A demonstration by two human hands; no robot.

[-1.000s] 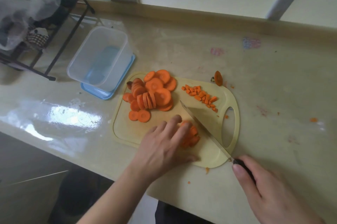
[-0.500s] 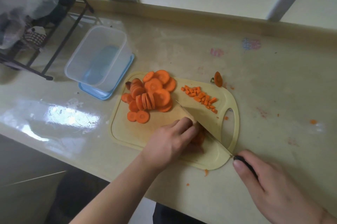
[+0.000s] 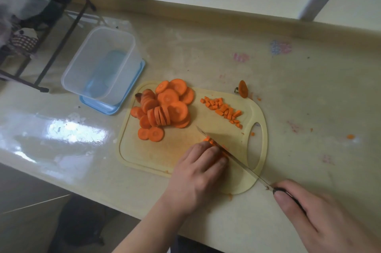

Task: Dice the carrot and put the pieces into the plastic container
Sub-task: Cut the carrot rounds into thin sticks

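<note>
Cutting in progress on the cutting board, taken as landmark. Right hand, off the board's near right corner, is wrapped around the black handle of the knife; blade runs diagonally across the board's near right part, tip toward board centre. Left hand sits on the board's near edge, fingers curled down on a small stack of carrot pieces, fingertips just beside the blade; most of that stack is hidden under the fingers. Pile of carrot slices on the board's far left part, several standing on edge. Row of diced carrot on the board's far right part, near the handle cutout. Carrot end piece lies on the desk just beyond the board's far right corner. Plastic container, clear, no carrot inside, stands on a blue lid to the board's far left.
</note>
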